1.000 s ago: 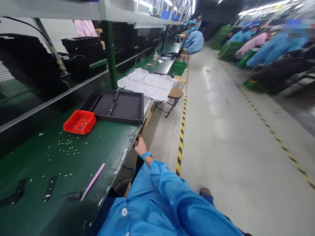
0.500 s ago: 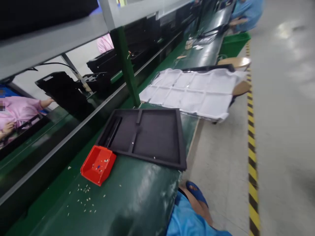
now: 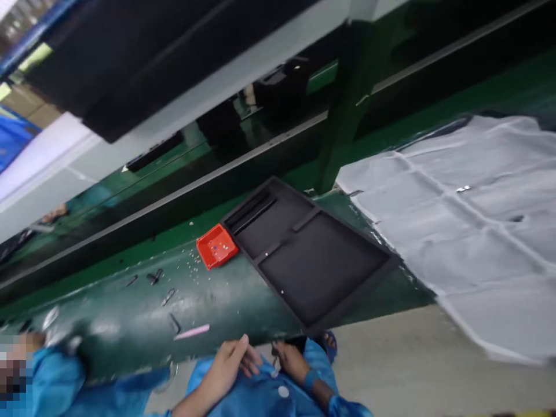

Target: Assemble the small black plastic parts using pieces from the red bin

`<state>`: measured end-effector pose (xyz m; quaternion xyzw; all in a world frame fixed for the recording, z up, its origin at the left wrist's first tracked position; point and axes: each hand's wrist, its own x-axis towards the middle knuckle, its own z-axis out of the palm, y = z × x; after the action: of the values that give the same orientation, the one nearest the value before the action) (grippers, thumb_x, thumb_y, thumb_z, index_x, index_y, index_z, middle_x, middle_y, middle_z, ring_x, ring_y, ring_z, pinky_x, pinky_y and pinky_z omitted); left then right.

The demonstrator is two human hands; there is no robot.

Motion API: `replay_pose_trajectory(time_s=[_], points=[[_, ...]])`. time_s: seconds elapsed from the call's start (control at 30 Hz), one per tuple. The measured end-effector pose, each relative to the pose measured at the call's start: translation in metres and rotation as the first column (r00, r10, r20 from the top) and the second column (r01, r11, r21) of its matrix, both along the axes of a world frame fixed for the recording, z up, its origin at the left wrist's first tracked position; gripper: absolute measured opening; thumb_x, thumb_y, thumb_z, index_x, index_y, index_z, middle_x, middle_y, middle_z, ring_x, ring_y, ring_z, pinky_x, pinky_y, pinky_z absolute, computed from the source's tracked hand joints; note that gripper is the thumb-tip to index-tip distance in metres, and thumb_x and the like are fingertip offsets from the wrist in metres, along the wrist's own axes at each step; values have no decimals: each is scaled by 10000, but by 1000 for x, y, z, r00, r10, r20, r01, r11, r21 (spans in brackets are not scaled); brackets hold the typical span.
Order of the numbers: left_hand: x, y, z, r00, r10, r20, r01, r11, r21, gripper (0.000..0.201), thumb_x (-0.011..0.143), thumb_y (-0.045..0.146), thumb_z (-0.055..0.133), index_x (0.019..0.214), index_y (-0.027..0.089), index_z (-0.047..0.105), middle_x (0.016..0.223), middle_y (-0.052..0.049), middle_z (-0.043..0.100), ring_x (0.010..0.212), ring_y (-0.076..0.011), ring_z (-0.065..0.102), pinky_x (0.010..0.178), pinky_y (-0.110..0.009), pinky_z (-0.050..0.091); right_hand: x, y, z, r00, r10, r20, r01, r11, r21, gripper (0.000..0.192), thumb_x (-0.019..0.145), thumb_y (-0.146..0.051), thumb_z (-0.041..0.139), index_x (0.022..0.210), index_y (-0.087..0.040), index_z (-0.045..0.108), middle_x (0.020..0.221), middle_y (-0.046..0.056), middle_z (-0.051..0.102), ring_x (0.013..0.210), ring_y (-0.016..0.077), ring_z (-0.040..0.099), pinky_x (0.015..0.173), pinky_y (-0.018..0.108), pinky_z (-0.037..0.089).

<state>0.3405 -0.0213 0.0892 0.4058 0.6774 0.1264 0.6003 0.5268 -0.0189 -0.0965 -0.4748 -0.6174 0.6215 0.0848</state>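
My left hand (image 3: 237,362) is over my lap at the bottom of the view, its fingers loosely stretched and nothing visible in it. Close beside it, my right hand (image 3: 293,364) is held low with curled fingers; a small pale thing shows at its fingertips, too blurred to name. Past the table edge lies a black foam tray (image 3: 334,260) with raised walls and a divider. A red bin (image 3: 217,246) touches the tray's left corner and holds tiny pieces. More tiny pale bits are scattered left of the bin.
On the green table (image 3: 234,301) lie a pink strip (image 3: 191,332), a black bent piece (image 3: 175,323) and other small dark pieces. White sheeting (image 3: 486,249) covers things at right. A co-worker's blue sleeve (image 3: 58,376) is at lower left. A shelf (image 3: 143,136) runs overhead.
The view has swung left and down. Both my hands, the pink strip and a co-worker at left are now in sight. Tray and red bin appear unmoved on the table.
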Motion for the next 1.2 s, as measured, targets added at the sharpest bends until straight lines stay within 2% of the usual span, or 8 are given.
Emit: replay_pose_trajectory(time_s=[0.2, 0.3, 0.4, 0.53, 0.67, 0.83, 1.0, 1.2], points=[[9, -108, 35, 969, 149, -198, -152, 988, -1, 502, 899, 600, 470, 730, 180, 686, 688, -55, 701, 644, -207, 680, 622, -316, 548, 53, -12, 133, 971, 235, -45, -236, 972, -9, 197, 1009, -303, 398, 919, -235, 560, 837, 16, 633, 816, 188, 641, 808, 333, 533], [7, -142, 42, 914, 260, -311, -262, 964, 35, 440, 979, 387, 332, 859, 175, 698, 757, -71, 715, 658, -213, 695, 567, -306, 539, 35, 31, 194, 981, 128, -147, -118, 990, 77, 288, 1005, -456, 350, 929, -236, 520, 798, 13, 569, 724, 174, 583, 683, 288, 493], [-13, -139, 37, 833, 304, -462, -269, 953, 143, 386, 970, 200, 324, 1086, 166, 690, 1039, -118, 720, 916, -240, 702, 826, -373, 559, -13, 68, 224, 988, 111, -105, -109, 994, 24, 354, 988, -508, 296, 965, -230, 513, 625, -50, 430, 469, 132, 385, 468, 236, 339], [-74, -91, 14, 744, 246, -621, -93, 959, 269, 405, 947, 100, 411, 1268, 224, 624, 1359, -130, 586, 1317, -274, 483, 1112, -451, 383, -67, 63, 221, 976, 210, -55, -204, 973, 108, 202, 902, -379, 481, 886, -208, 587, 654, -18, 531, 583, 149, 494, 589, 247, 394], [-127, -51, 0, 675, 139, -724, 89, 960, 267, 228, 949, 103, 466, 1068, 159, 653, 1140, -138, 641, 1159, -280, 537, 1039, -462, 409, -95, 49, 213, 964, 266, 25, -265, 941, 213, 124, 863, -281, 545, 848, -208, 643, 685, -9, 617, 654, 157, 573, 669, 248, 430], [-138, -49, -4, 614, 98, -783, 211, 936, 282, 131, 972, 139, 501, 952, 129, 630, 967, -82, 633, 998, -242, 597, 941, -415, 461, -137, 119, 212, 953, -28, 301, -91, 923, 374, 337, 1010, -355, 364, 1138, -146, 596, 1037, 125, 692, 945, 225, 646, 835, 318, 481], [-133, -35, 16, 553, 209, -807, 215, 900, 380, 252, 1035, 155, 369, 1131, 141, 601, 1055, -112, 614, 895, -198, 647, 776, -304, 506, -182, 199, 216, 835, -188, 516, -85, 884, 460, 507, 942, -368, 634, 1319, -58, 498, 1248, 252, 613, 1130, 315, 630, 946, 399, 477], [-176, 25, 55, 599, 157, -785, 396, 794, 461, 293, 1060, 303, 384, 1171, 180, 626, 1136, -108, 611, 937, -185, 675, 784, -280, 507, -207, 175, 206, 718, -122, 686, -206, 903, 377, 366, 979, -366, 628, 1263, -136, 600, 1259, 116, 619, 1089, 239, 640, 930, 450, 555]])
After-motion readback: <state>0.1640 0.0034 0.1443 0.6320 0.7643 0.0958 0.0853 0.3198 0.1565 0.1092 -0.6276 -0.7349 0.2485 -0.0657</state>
